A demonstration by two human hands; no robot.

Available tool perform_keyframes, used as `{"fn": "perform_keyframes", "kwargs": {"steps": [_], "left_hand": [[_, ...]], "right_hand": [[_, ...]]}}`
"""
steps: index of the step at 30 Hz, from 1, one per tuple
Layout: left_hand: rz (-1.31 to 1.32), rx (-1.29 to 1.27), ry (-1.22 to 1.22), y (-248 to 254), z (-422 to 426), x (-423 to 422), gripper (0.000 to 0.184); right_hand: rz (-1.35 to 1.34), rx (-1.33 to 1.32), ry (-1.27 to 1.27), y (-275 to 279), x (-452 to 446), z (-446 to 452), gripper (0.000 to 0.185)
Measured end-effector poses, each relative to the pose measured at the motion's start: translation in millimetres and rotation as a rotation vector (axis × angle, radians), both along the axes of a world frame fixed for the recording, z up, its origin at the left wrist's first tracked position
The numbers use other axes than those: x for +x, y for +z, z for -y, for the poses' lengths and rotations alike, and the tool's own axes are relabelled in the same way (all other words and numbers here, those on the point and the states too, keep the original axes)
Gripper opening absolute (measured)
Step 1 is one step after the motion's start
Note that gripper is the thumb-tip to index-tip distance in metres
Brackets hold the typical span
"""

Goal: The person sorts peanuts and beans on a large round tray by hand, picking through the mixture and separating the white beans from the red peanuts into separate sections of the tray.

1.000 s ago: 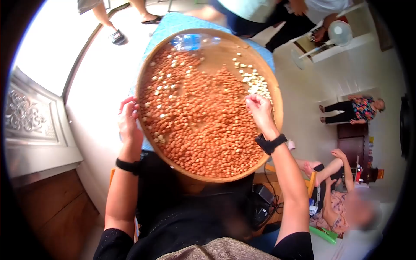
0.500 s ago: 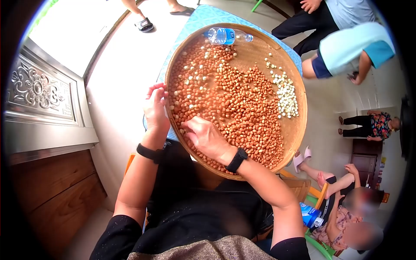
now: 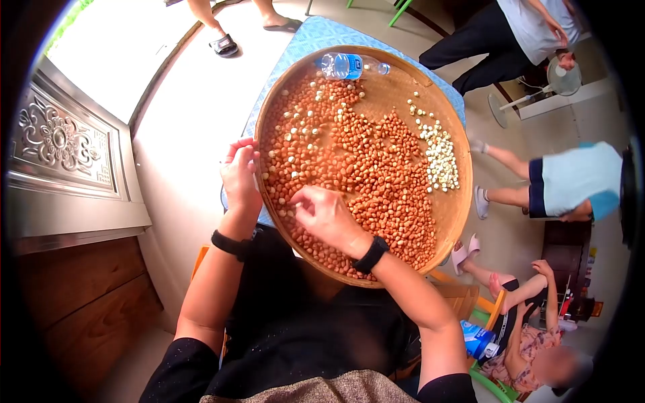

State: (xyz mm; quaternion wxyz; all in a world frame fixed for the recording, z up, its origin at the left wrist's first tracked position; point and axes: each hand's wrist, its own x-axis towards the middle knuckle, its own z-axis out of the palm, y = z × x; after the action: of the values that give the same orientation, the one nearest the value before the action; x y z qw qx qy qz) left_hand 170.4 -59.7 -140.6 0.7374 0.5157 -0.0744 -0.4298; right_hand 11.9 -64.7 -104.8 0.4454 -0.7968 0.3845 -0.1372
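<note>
A wide round bamboo tray (image 3: 463,221) holds a broad spread of reddish-brown round seeds (image 3: 383,158), perhaps lotus seeds. Pale peeled-looking ones (image 3: 441,158) lie in a heap along the right side, and a few more are scattered at upper left. My left hand (image 3: 240,176) has its fingers curled at the tray's left rim. Over the lower left of the seeds, my right hand (image 3: 330,216) is closed in a pinch, thumb and forefinger together; what lies between the fingertips is too small to make out. Both wrists wear black bands.
A clear plastic bottle (image 3: 342,66) lies in the tray's far edge. Under the tray is a table with a blue patterned cloth (image 3: 306,40). People stand or walk at upper right; one person (image 3: 531,342) sits at lower right beside a blue package (image 3: 478,339). A carved metal door (image 3: 67,144) stands left.
My right hand has shifted slightly right and lifted a little, still pinched. My left hand stays at the rim. The person in light blue has walked further right.
</note>
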Motion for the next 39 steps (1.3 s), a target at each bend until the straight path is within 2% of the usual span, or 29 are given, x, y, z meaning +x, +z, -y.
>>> {"fn": "perform_keyframes", "kwargs": {"steps": [4, 7, 11, 16, 18, 20, 22, 30, 32, 33, 34, 39], "left_hand": [[0.0, -0.019, 0.006, 1, 1, -1, 0.01], [-0.015, -0.018, 0.009, 3, 0, -3, 0.01], [-0.003, -0.025, 0.015, 4, 2, -2, 0.012], [0.002, -0.015, 0.036, 2, 3, -7, 0.015], [0.037, 0.016, 0.219, 12, 5, -14, 0.017], [0.027, 0.007, 0.198, 5, 4, -8, 0.015], [-0.023, -0.041, 0.004, 1, 1, -2, 0.012], [-0.02, -0.006, 0.013, 0, 2, -1, 0.011], [-0.036, -0.02, 0.002, 0, 1, -1, 0.011], [-0.011, -0.027, -0.006, -1, 0, -1, 0.011], [-0.014, -0.024, -0.004, -1, 0, -1, 0.011], [-0.031, -0.001, 0.007, 1, 2, -2, 0.011]], "right_hand": [[-0.022, 0.0, -0.09, 0, 5, 6, 0.015], [0.067, -0.22, -0.011, -8, 13, 0, 0.014], [-0.045, -0.312, 0.05, -23, 18, -8, 0.013], [-0.033, -0.389, 0.079, -23, 21, -8, 0.005], [-0.02, -0.4, 0.071, -22, 21, -8, 0.006], [-0.076, -0.307, 0.067, -20, 22, -7, 0.008], [-0.071, -0.313, 0.092, -26, 21, -5, 0.008], [-0.059, -0.352, 0.134, -24, 18, 0, 0.009], [0.068, -0.208, 0.091, -17, 10, 8, 0.015], [-0.031, 0.008, 0.017, -6, 7, 10, 0.018], [0.089, 0.45, -0.093, -4, 2, 13, 0.02], [0.451, 1.021, -0.203, 12, -22, 25, 0.014]]}}
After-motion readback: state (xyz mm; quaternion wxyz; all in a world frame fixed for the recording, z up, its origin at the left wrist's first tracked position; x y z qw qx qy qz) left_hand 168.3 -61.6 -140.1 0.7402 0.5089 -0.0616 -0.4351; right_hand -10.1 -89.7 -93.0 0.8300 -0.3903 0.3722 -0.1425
